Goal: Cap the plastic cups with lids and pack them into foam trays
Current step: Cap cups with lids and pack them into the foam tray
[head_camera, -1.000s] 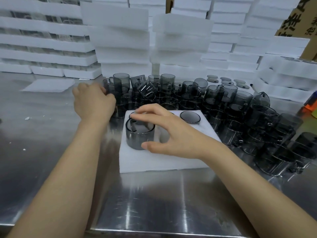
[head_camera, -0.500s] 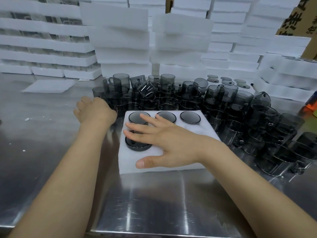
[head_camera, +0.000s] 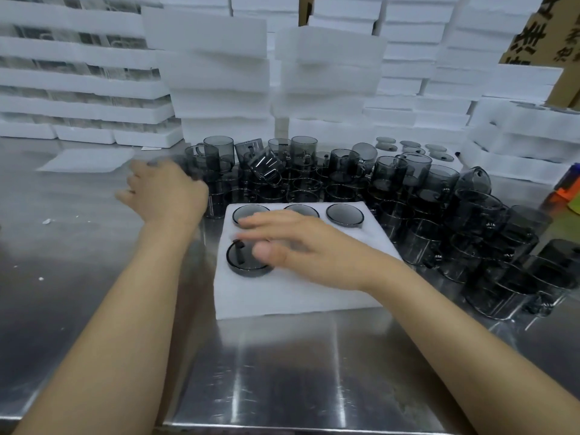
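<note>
While in foam tray, four cups

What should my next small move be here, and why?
Probably lift a cup from the pile with the left hand and seat it beside the front-left cup: the tray shows only four, and the right hand hovers open over it.

Steel table; cardboard box, orange object right.
</note>
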`<control>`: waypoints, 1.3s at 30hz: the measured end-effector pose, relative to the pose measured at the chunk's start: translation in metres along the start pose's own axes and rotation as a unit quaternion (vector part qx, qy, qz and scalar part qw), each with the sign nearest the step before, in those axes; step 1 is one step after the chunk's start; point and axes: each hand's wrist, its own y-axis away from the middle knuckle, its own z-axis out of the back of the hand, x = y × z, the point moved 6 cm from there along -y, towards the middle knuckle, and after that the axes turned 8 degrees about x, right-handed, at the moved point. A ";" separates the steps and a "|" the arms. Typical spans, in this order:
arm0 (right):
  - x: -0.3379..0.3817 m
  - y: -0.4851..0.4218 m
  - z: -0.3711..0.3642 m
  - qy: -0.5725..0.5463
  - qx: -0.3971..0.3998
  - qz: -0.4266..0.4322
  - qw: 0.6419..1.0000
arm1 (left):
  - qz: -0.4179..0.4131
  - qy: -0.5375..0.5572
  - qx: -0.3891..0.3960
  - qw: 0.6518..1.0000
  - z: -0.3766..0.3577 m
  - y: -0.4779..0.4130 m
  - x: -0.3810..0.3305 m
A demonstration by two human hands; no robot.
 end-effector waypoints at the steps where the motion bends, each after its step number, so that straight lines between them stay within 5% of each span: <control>1: -0.001 0.001 0.007 -0.056 -0.046 0.004 0.997 | -0.053 0.036 -0.042 0.997 0.008 0.004 -0.009; 3: -0.009 0.004 0.023 -0.133 -0.154 -0.001 0.979 | -0.215 0.128 -0.076 0.965 0.018 0.015 -0.033; 6: -0.030 0.011 0.043 -0.184 -0.300 -0.048 0.935 | -0.432 0.239 0.030 0.869 0.017 0.041 -0.067; 8: -0.041 0.014 0.048 -0.221 -0.338 -0.075 0.912 | -0.497 0.257 0.099 0.823 0.012 0.059 -0.081; 12: -0.042 0.011 0.045 -0.233 -0.319 -0.063 0.917 | -0.504 0.277 0.178 0.798 -0.002 0.075 -0.090; 22: -0.031 0.015 0.049 -0.178 -0.347 -0.040 0.920 | -0.524 0.233 0.145 0.807 -0.006 0.072 -0.091; 25: -0.031 0.019 0.049 -0.179 -0.369 -0.042 0.911 | -0.474 0.290 0.168 0.814 -0.010 0.066 -0.086; 30: -0.020 0.029 0.056 -0.015 -0.440 -0.065 0.895 | -0.394 0.362 0.193 0.823 -0.009 0.062 -0.080; 35: -0.021 0.020 0.049 -0.041 -0.371 -0.068 0.925 | -0.408 0.382 0.209 0.802 -0.010 0.067 -0.084; 39: -0.026 0.019 0.046 -0.046 -0.356 -0.097 0.928 | -0.418 0.351 0.180 0.818 -0.006 0.069 -0.086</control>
